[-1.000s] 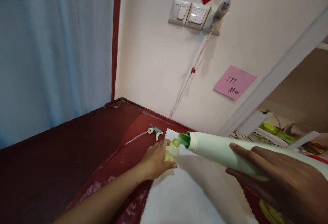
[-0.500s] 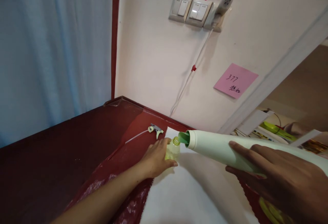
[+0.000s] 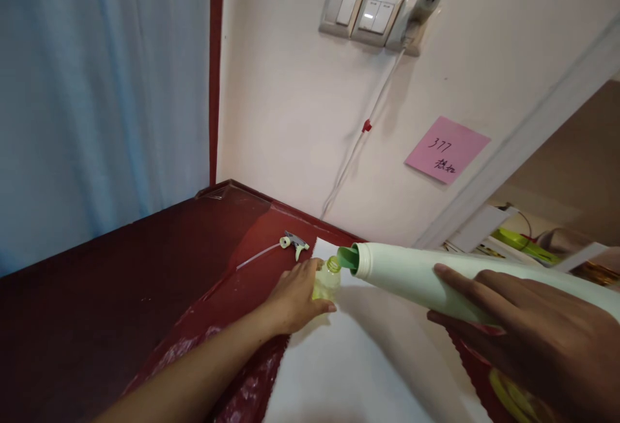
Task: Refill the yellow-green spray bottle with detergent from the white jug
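My left hand is wrapped around a small clear yellow-green spray bottle, which stands uncapped on a white sheet. My right hand grips a large pale green jug, tipped to the left so that its green pouring spout sits right at the bottle's mouth. Whether liquid is flowing I cannot make out. Behind my left hand, a trigger spray head lies on the red table cover with its thin tube stretched to the left.
The dark red tabletop runs left to a blue curtain. At the back, a white wall carries switches, a plugged-in cord and a pink note. Shelf items show beyond the wall edge at right.
Both hands, the bottle and the tilted jug keep nearly the same places. The view has shifted slightly, with the wall fittings a little higher.
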`<state>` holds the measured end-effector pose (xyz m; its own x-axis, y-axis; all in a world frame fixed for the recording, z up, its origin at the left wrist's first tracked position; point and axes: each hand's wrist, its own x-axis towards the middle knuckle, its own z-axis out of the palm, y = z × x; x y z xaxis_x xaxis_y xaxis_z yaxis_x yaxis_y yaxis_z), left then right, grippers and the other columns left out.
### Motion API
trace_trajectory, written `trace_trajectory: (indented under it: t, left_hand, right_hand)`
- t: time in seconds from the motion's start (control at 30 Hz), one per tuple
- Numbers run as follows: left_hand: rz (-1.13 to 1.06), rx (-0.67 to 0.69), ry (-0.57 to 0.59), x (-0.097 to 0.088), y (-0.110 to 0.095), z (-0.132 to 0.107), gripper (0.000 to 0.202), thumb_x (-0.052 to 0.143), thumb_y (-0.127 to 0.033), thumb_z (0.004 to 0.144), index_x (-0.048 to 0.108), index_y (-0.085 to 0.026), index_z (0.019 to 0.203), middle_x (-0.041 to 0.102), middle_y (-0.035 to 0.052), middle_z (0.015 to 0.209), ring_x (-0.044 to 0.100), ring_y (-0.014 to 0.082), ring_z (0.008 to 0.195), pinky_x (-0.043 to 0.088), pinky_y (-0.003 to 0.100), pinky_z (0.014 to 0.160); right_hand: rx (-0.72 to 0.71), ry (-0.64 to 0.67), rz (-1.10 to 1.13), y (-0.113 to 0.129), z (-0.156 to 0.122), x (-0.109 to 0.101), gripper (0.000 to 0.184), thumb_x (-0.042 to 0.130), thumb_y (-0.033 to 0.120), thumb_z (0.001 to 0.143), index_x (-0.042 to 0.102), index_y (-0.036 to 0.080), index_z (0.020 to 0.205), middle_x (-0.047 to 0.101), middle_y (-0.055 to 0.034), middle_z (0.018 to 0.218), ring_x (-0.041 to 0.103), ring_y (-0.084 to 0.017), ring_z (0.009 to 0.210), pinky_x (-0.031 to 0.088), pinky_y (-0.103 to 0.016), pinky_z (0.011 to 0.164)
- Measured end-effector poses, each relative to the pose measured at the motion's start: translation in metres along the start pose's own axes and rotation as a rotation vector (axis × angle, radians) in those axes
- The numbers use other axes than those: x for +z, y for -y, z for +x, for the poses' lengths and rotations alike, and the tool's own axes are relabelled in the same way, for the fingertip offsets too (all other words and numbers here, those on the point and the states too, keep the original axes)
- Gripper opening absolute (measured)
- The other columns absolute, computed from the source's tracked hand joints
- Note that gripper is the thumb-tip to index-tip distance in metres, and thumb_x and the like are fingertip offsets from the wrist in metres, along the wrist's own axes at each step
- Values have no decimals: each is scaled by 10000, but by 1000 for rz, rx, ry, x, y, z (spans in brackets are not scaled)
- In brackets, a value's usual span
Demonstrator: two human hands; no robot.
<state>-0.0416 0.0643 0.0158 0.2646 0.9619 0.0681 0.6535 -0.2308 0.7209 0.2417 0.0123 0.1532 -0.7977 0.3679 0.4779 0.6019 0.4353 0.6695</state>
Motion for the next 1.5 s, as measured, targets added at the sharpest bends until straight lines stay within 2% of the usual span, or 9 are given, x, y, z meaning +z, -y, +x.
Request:
trace_trajectory:
  t: [0.27,0.73,0.93,1.27,1.5]
  left_hand:
    - [1,3,0,2,0,2,677,780,-410,755,486,-236,1340,615,105,1363,555,370,1265,431,509,1028]
    - [4,6,-6,1,0,1,602,771,-410,765,507,-229,1276,619,108,1341,551,352,1273,434,498,1031]
    - [6,5,-3,1,0,1,600,777,-416,759,507,-235,1263,618,110,1346,555,354,1264,440,498,1020]
    - [-3,17,-7,3,1,2,574,774,-400,769,508,-230,1248,620,108,1342,558,353,1252,431,504,1020]
    - [0,18,1,1,1,1,588,781,-399,770,509,-218,1259,624,115,1334,558,358,1246,431,512,1021]
  right_hand:
    - [-6,20,33,-2,-3,2,252,471,324,1043,593,210,1233,743,-71,881,695,-244,617,478,-356,537]
    - [-31,17,24,-4,-2,1,264,449,335,1049,590,198,1224,743,-91,886,702,-271,623,453,-372,529]
    - [-23,20,47,-5,-4,1,270,464,345,1044,587,211,1244,725,-50,838,670,-241,590,458,-369,554]
    - [-34,23,39,-4,-3,-1,292,447,348,1050,579,196,1261,728,-77,881,687,-250,640,470,-370,578]
    - [-34,25,45,-4,-4,-1,284,469,335,1048,577,201,1274,707,-46,863,655,-218,622,451,-357,609]
